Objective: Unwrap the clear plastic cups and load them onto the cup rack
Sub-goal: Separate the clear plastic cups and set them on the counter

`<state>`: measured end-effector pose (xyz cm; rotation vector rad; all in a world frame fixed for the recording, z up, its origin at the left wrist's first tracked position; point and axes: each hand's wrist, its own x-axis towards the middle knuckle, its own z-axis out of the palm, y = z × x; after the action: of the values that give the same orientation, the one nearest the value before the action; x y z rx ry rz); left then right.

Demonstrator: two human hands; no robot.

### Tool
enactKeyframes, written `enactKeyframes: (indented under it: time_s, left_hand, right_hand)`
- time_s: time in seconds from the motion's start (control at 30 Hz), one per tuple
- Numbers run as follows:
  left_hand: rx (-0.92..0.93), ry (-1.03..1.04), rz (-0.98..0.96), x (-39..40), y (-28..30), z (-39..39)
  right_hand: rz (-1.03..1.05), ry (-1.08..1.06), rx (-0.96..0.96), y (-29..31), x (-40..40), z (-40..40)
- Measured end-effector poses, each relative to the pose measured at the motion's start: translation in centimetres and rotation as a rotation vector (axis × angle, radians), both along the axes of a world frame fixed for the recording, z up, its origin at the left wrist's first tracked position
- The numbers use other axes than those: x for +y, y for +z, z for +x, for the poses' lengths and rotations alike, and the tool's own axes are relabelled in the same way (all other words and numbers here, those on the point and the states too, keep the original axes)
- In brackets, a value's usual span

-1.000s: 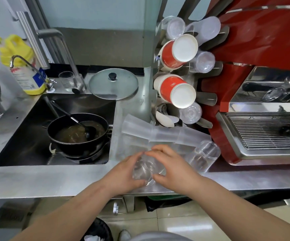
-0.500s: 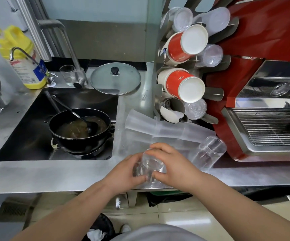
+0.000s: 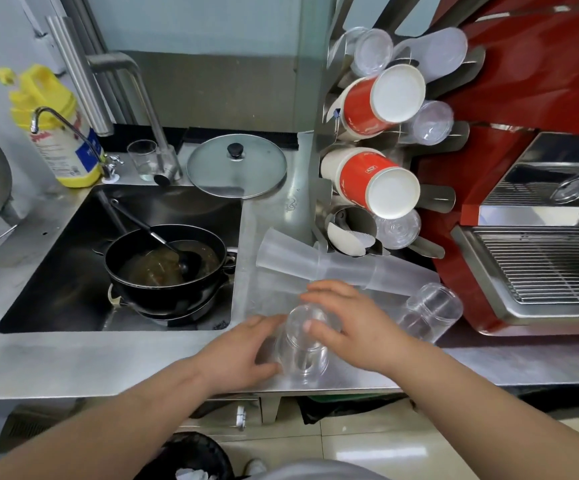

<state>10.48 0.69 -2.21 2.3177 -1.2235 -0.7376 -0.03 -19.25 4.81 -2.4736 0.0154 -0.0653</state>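
A stack of clear plastic cups (image 3: 300,344) stands near the counter's front edge, held between both hands. My left hand (image 3: 243,351) presses its left side; my right hand (image 3: 354,327) grips its top and right side. A second clear stack (image 3: 430,311) lies to the right, and a long frosted stack (image 3: 319,263) lies behind. The metal cup rack (image 3: 430,199) stands upright behind them, holding two red paper cup stacks (image 3: 367,105) and several clear cups (image 3: 432,123).
A sink on the left holds a black pan (image 3: 163,268) with a ladle. A glass lid (image 3: 236,166), a small glass (image 3: 142,159) and a yellow bottle (image 3: 56,126) sit behind it. A red coffee machine (image 3: 523,209) fills the right side.
The cup stack has been tipped more upright between my hands, and its closed end now points up. The camera view shifted slightly.
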Motion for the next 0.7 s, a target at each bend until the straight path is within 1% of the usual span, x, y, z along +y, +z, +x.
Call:
enactKeyframes:
  time_s: [0.07,0.13,0.23,0.3,0.37,0.43,0.5,0.57,0.7]
  left_hand:
    - [-0.130,-0.048,0.051,0.3,0.7,1.9]
    - [-0.218,-0.053,0.046,0.0,1.8,4.0]
    - [-0.310,-0.022,-0.026,-1.9,3.7,7.1]
    - [-0.386,-0.009,-0.027,-3.6,4.7,9.1]
    - [-0.448,0.008,0.080,-5.0,5.4,11.0]
    - [-0.495,0.007,0.186,-6.0,5.4,12.4]
    - [-0.523,-0.014,0.218,-6.8,5.0,13.4]
    - [-0.521,-0.041,0.218,-7.4,4.3,14.1]
    - [-0.488,-0.106,0.200,-8.0,2.5,15.0]
  right_hand:
    - [-0.007,-0.024,-0.023,1.0,-0.7,1.3]
    - [-0.046,-0.046,0.002,1.9,-1.2,3.0]
    - [-0.200,-0.034,0.110,2.8,-1.6,6.0]
    - [-0.328,0.007,0.171,3.3,-1.3,8.4]
    - [-0.436,0.024,0.219,3.7,-0.6,10.7]
    - [-0.494,0.019,0.281,3.4,0.1,12.6]
    - [-0.447,-0.010,0.360,2.6,0.6,13.9]
    - [-0.386,-0.083,0.428,1.5,0.8,14.8]
    - [-0.400,-0.188,0.484,-1.4,0.7,15.6]
